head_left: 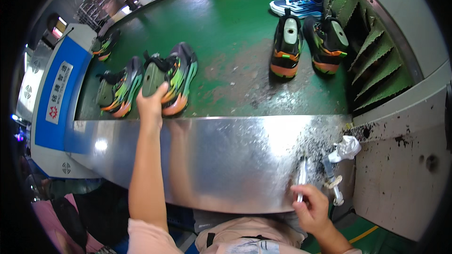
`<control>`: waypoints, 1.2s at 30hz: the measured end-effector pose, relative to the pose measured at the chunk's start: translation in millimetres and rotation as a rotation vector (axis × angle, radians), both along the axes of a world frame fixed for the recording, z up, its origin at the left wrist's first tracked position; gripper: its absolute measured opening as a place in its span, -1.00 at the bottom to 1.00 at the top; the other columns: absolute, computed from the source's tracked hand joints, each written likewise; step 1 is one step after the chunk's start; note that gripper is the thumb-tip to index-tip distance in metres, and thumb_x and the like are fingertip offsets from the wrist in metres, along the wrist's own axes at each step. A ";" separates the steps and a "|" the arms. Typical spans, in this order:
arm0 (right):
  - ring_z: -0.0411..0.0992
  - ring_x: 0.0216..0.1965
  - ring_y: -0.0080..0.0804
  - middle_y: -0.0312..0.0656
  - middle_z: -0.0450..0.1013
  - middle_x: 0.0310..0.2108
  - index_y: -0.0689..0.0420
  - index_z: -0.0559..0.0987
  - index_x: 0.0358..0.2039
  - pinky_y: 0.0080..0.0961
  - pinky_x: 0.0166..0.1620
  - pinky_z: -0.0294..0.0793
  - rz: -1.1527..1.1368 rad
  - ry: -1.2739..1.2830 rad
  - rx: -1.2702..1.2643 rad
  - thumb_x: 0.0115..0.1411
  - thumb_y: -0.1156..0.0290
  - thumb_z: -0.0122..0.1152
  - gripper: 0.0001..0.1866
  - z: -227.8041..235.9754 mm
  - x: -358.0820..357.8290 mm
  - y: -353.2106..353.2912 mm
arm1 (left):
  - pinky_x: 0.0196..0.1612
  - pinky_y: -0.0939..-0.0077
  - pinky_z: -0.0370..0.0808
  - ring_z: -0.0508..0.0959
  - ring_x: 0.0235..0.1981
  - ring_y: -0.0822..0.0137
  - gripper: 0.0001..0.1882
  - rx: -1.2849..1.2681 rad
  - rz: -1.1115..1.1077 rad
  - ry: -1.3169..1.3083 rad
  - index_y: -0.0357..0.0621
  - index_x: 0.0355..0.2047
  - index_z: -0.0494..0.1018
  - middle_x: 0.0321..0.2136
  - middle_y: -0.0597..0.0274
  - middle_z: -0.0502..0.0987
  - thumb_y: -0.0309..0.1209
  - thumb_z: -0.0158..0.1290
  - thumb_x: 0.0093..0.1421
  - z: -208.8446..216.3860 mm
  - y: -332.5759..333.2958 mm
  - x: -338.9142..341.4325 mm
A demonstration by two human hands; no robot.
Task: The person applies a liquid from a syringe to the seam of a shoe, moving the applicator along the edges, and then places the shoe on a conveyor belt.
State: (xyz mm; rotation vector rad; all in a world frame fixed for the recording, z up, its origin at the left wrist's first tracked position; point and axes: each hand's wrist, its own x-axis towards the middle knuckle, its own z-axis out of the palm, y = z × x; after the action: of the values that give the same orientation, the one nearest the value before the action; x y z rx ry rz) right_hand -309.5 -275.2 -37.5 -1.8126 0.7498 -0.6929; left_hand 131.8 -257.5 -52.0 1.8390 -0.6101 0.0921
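Note:
My left hand [154,98] is closed round the heel end of a green shoe last [153,79]. That last sits inside a black sneaker [181,73] with green and orange sides, standing on the green conveyor belt [226,23]. A matching sneaker [123,84] with its own last stands just left of it. Over the metal ledge [226,160], my right hand [311,206] pinches a slim silver-white tool [302,173] with a dark tip pointing away from me; its exact kind is unclear. Beside that hand lies a syringe-like thing [332,178] near a crumpled white wrap [347,148].
Two more black-and-orange sneakers [285,49] with lasts stand at the right, a blue-and-white sneaker [299,5] behind them. Green flaps [381,61] hang at the machine opening on the right. Another sneaker [106,44] is far left. Dark stains mark the ledge's right end.

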 end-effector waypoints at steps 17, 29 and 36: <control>0.10 -0.57 -0.77 -0.47 0.17 -0.59 0.19 0.48 -0.14 -0.74 -0.52 0.02 -0.066 0.155 0.093 0.25 0.46 0.03 -0.81 -3.6 -20.4 4.9 | -0.20 0.20 0.50 0.58 -0.25 0.00 -0.34 1.121 -0.622 -0.309 -0.10 -0.18 0.49 -0.34 0.03 0.60 -0.14 0.41 -0.35 151.0 160.4 -35.5; 0.13 -0.60 -0.69 -0.42 0.27 -0.57 0.25 0.48 -0.07 -0.66 -0.54 0.18 -0.001 0.201 -0.119 0.34 0.31 -0.03 -0.71 -8.4 -16.0 -21.0 | -0.26 0.31 0.54 0.62 -0.38 0.09 -0.54 0.911 -0.631 -0.532 -0.11 -0.49 0.57 -0.50 0.09 0.60 -0.13 0.40 -0.41 96.0 129.5 -56.2; 0.05 -0.58 -0.80 -0.53 0.17 -0.58 0.20 0.47 -0.12 -0.76 -0.54 0.01 -0.093 0.161 0.045 0.30 0.49 -0.03 -0.82 28.1 11.0 -0.5 | -0.14 0.29 0.52 0.60 -0.26 0.13 -0.58 0.227 -0.614 -0.714 -0.14 -0.32 0.50 -0.33 0.13 0.58 -0.44 0.26 -0.31 68.9 189.2 -87.8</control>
State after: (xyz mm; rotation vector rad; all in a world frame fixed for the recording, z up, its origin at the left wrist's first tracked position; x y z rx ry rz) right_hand -298.5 -275.7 -9.4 -1.8171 0.9540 -0.5898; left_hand 44.0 -68.3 16.9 1.7302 -1.7162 0.2811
